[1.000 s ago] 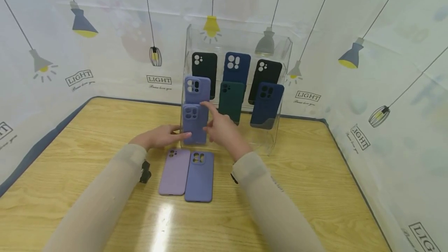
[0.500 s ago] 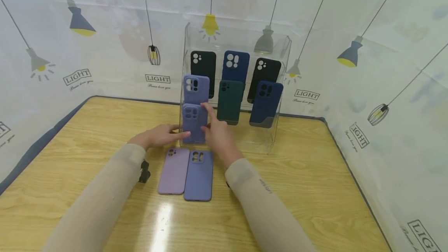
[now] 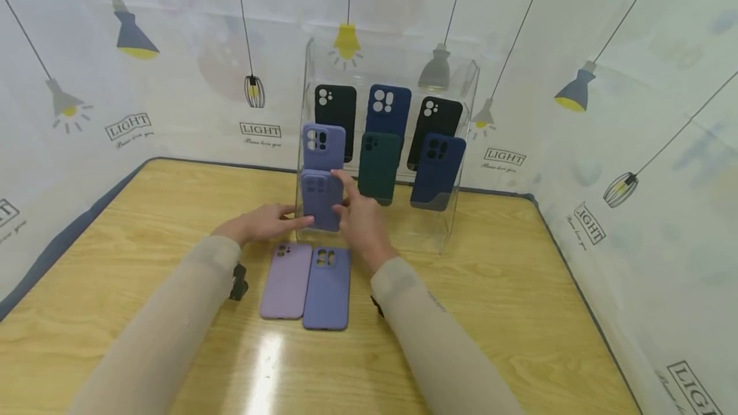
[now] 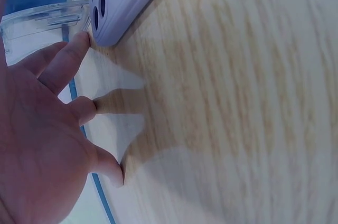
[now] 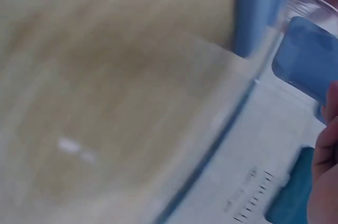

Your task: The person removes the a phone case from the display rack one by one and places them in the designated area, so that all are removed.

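Note:
On the lower left of a clear acrylic stand (image 3: 389, 232) is a purple phone case (image 3: 321, 207). My right hand (image 3: 364, 226) pinches its right side, index finger at the top corner and thumb lower down. In the right wrist view this hand's curled fingers (image 5: 327, 139) show at the right edge beside the case. My left hand (image 3: 259, 223) is at the stand's lower left, its thumb reaching across the case's bottom. In the left wrist view the left fingers (image 4: 68, 63) are spread, tips on the table. Another purple phone case (image 3: 324, 149) leans just above.
Two phone cases, one lilac (image 3: 287, 280) and one periwinkle (image 3: 327, 290), lie side by side before the stand. Higher on it are a green case (image 3: 378, 168), a navy case (image 3: 438, 175) and several dark ones. A printed wall sheet (image 3: 190, 82) borders the wooden table (image 3: 501, 287).
The lower purple case has shifted slightly up and changed tilt in my right hand. The right hand and forearm have moved a little left. My left hand has stayed in place.

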A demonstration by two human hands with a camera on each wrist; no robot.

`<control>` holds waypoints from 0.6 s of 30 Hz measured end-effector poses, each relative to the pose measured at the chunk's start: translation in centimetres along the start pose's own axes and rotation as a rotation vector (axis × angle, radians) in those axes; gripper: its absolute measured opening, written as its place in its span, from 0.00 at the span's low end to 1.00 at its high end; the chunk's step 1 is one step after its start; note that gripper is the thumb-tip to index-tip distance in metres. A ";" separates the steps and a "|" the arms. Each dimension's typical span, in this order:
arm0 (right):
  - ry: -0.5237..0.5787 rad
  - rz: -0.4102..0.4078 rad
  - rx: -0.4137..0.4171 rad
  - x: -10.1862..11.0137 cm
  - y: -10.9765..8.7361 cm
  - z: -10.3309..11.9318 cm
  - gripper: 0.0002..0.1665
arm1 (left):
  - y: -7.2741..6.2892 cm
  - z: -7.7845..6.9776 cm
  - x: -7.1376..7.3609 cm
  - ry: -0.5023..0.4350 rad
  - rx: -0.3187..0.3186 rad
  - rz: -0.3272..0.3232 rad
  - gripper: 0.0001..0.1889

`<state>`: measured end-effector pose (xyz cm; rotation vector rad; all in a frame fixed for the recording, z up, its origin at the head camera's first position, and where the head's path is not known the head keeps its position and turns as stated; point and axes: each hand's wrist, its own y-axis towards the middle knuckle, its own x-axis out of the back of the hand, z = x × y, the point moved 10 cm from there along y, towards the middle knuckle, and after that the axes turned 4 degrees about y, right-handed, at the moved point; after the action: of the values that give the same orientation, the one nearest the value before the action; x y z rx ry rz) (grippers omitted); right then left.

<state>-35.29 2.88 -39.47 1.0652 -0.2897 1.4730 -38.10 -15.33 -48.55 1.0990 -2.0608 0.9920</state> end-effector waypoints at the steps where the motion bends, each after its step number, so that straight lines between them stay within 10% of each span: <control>1: 0.001 0.000 0.003 0.3 0.0 0.1 0.44 | 0.0 0.1 -0.2 -0.004 0.004 0.004 0.60; 9: 0.044 -0.082 0.093 4.5 -0.3 2.0 0.44 | -0.1 0.4 -0.5 0.013 0.035 0.008 0.63; 18: 0.258 -0.076 -0.058 6.8 -2.3 1.1 0.46 | -0.2 0.0 -0.1 0.029 0.010 -0.005 0.59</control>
<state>-31.72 7.08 -34.81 0.8197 -0.1068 1.5055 -37.86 -15.41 -48.54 1.0878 -2.0315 1.0106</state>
